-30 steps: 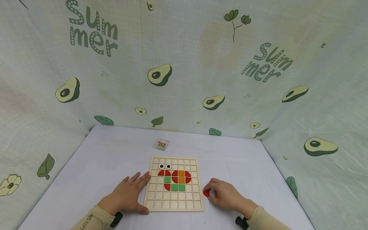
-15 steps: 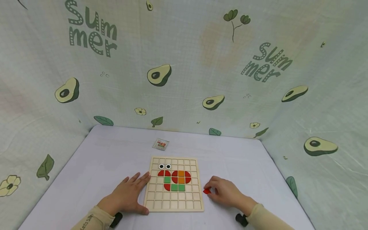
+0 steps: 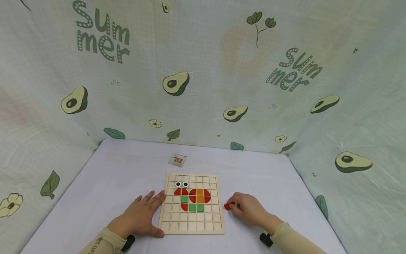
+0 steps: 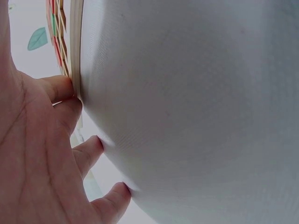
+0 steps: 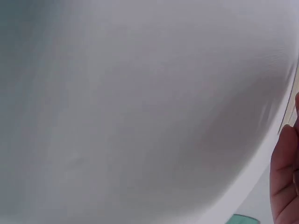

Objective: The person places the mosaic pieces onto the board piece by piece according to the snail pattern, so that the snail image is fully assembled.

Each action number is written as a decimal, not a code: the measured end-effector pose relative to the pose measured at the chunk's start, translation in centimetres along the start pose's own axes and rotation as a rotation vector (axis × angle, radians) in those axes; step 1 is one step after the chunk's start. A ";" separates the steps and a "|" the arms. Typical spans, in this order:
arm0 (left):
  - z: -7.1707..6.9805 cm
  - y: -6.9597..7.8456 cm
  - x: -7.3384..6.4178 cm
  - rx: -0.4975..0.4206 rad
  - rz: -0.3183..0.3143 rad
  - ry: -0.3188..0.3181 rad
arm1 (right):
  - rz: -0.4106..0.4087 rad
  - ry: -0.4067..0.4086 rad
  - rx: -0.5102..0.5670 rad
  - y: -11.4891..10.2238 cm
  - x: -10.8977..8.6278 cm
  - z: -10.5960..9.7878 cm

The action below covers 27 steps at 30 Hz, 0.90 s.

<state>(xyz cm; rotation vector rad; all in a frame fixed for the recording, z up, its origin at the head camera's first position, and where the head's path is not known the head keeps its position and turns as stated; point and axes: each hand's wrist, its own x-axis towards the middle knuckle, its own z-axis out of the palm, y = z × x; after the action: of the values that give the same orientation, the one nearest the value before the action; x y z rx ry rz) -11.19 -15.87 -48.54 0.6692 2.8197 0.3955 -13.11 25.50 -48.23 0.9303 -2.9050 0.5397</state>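
A wooden grid board (image 3: 191,227) lies on the table with red, green and orange tiles set in its cells. Two round eye pieces (image 3: 182,184) sit near its top. My left hand (image 3: 139,215) rests flat with fingers spread, fingertips and thumb at the board's left edge; the left wrist view shows fingertips (image 4: 70,91) against that edge. Just right of the board, my right hand (image 3: 248,210) pinches a small red tile (image 3: 227,206) between thumb and fingers. In the right wrist view only part of the right hand (image 5: 284,172) shows, and the tile is hidden.
Behind the board lies a small picture card (image 3: 177,159) with a red and green figure. The white-covered table (image 3: 260,173) ends at a cloth backdrop (image 3: 203,70) printed with avocados and leaves, which also rises at both sides.
My right hand has shifted slightly away from me along the board's right side, and the red tile has turned between its fingers. The left hand and board have stayed put.
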 end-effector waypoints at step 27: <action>0.0 0.0 0.0 0.004 0.001 -0.008 | 0.088 -0.036 -0.117 -0.2 -0.1 0.3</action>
<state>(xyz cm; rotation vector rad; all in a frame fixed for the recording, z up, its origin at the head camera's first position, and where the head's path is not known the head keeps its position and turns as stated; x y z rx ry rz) -11.16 -15.86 -48.47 0.6722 2.8136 0.3868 -12.92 25.27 -48.45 0.8098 -2.9833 0.3566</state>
